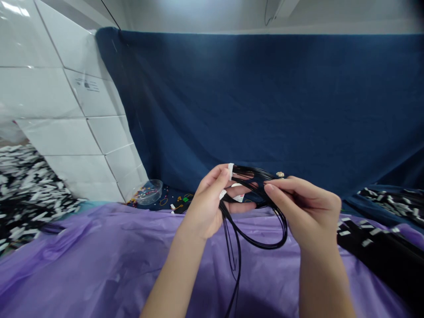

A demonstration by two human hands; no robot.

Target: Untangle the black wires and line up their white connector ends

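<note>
From where I stand, the work is at the following stage. The left hand [209,201] grips a white connector [231,171] between thumb and index finger, its other fingers spread behind the strands. The right hand [309,205] is narrowed to a pinch, thumb and fingertip meeting on the black wires [281,225] beside the connector. The wires run from the connector, loop below the right hand and hang past the left wrist over purple sheeting [142,260].

Done: the strands meet the connector in a row, so that joint is judged complete. A second white piece [223,194] shows at the left palm; its attachment cannot be told. Left: the harness is held in the air, not set down, and some thin ends hang loose, so handling of this unit is judged to be partway.

Similar connector-ended wires lie in a heap [43,194] at far left and in a bundle [371,240] at right. Whether these are finished or waiting cannot be determined.
</note>
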